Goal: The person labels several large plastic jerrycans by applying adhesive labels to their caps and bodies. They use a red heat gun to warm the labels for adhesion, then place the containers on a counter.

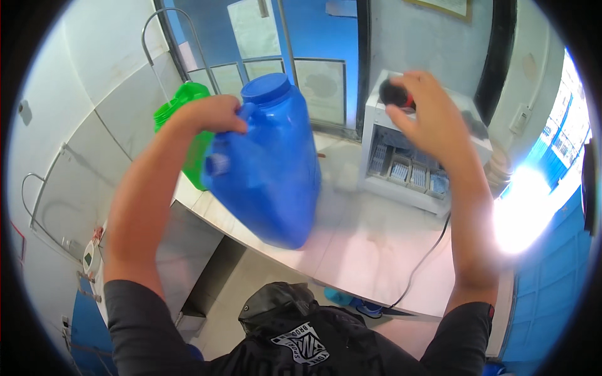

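Note:
A large blue plastic jerrycan (273, 169) with a wide screw lid stands tilted on the counter. My left hand (210, 116) is closed round its handle, near the lid. A small pale spout end shows low on its left side. My right hand (433, 113) is raised over the white cabinet, thumb and fingers round a black, round, cap-like thing (394, 94) with a red edge. Motion blurs this hand a little, and part of the black thing is hidden. Behind my left forearm, touching or close to the blue jerrycan, is a bright green jerrycan (199, 153) with a ridged neck.
The white cabinet (401, 199) on the counter (357, 241) holds several small trays of packets. A black cable (427, 254) runs from it over the front edge. A curved metal tap (145, 47) rises at the back left. Bright light comes from the right.

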The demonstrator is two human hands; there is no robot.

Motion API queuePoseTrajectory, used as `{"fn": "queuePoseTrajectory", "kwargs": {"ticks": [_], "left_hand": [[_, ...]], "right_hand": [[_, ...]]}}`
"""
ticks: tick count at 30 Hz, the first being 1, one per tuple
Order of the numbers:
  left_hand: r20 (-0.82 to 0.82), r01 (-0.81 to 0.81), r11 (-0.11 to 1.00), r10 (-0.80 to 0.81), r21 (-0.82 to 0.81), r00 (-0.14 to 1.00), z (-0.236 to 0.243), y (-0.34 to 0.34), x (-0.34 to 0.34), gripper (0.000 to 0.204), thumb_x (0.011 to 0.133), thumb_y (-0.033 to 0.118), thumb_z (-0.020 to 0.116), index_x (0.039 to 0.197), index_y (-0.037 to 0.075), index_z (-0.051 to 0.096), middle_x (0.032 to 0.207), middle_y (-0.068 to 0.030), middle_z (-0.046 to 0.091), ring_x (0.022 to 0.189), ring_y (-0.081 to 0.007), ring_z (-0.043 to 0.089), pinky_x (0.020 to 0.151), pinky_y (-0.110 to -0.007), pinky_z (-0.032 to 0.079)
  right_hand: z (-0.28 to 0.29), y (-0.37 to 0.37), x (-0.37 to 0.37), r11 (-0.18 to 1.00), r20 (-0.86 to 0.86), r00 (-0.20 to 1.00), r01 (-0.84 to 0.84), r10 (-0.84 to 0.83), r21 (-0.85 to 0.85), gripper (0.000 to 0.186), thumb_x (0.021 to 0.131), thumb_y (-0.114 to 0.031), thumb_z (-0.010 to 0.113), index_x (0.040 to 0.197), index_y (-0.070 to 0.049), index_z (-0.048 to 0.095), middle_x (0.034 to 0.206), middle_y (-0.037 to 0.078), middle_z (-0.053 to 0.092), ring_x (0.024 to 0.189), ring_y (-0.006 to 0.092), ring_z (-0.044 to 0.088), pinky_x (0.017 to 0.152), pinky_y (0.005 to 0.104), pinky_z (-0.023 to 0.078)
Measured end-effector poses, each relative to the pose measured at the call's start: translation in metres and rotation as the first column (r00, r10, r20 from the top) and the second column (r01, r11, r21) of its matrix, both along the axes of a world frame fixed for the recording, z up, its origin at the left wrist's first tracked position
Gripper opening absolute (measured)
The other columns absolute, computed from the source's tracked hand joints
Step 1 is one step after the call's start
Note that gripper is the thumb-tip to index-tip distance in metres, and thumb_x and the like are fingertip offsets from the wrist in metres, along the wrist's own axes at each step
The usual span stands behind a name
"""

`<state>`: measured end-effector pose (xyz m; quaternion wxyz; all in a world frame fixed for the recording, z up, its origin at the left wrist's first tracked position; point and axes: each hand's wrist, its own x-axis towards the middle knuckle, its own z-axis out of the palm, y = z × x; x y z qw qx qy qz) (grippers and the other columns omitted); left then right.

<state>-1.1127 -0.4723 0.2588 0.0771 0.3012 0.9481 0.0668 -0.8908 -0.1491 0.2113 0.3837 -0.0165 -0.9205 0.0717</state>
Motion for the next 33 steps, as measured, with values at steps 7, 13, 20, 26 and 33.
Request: {"fn": "queuePoseTrajectory", "kwargs": {"ticks": [7,13,20,26,33], "left_hand": [[-0.264,0.326,0.945,-0.313,0.006,0.912,-0.021,-0.03,-0.005,0.044,0.072,0.002,0.069,0.116,0.004,0.064,0.106,-0.0149,0.07,0.095,-0.028,0.067,0.084,-0.038,0.053],[-0.293,0.314,0.783,-0.176,0.537,0.94,-0.084,-0.026,-0.003,0.052,0.081,-0.009,0.058,0.13,0.009,0.057,0.116,-0.0146,0.066,0.097,-0.0266,0.067,0.088,-0.038,0.054],[0.571,-0.559,0.261,-0.65,0.787,0.501,-0.068,-0.021,0.037,0.051,0.094,0.006,0.062,0.142,0.005,0.044,0.118,-0.0155,0.065,0.105,-0.0238,0.066,0.091,-0.034,0.055],[0.185,-0.344,-0.12,-0.657,0.931,0.731,-0.108,-0.004,0.099,0.045,0.099,0.001,0.054,0.142,0.002,0.041,0.127,-0.0131,0.059,0.116,-0.0283,0.059,0.108,-0.044,0.044],[-0.09,0.254,0.143,-0.683,0.957,0.725,-0.221,0.054,0.188,0.031,0.101,0.005,0.057,0.127,0.005,0.041,0.12,-0.0109,0.053,0.121,-0.0253,0.051,0.112,-0.043,0.035]], "right_hand": [[-0.053,-0.029,0.053,0.936,0.134,0.97,-0.151,0.202,-0.318,0.051,0.087,-0.034,0.072,0.125,-0.003,0.06,0.126,0.016,0.058,0.116,0.0345,0.059,0.098,0.0426,0.048],[-0.148,-0.111,0.049,0.868,0.327,0.867,-0.207,0.377,-0.452,0.109,0.074,-0.051,0.085,0.154,-0.005,0.027,0.146,0.023,0.042,0.135,0.0392,0.046,0.113,0.0445,0.037],[-0.192,-0.174,0.034,0.557,-0.072,0.901,-0.326,0.428,-0.764,0.106,0.082,-0.042,0.08,0.158,-0.008,0.014,0.142,0.025,0.043,0.134,0.0416,0.044,0.11,0.0468,0.04],[-0.224,-0.129,0.038,0.515,-0.033,0.979,-0.135,0.201,-0.846,0.06,0.097,-0.03,0.064,0.145,-0.004,0.04,0.126,0.019,0.058,0.102,0.0292,0.064,0.09,0.0418,0.052],[-0.235,-0.082,0.102,-0.3,0.011,0.859,0.19,0.511,-0.935,0.102,0.088,-0.086,0.021,0.149,-0.006,0.038,0.138,0.023,0.054,0.101,0.04,0.067,0.086,0.0514,0.055]]}}
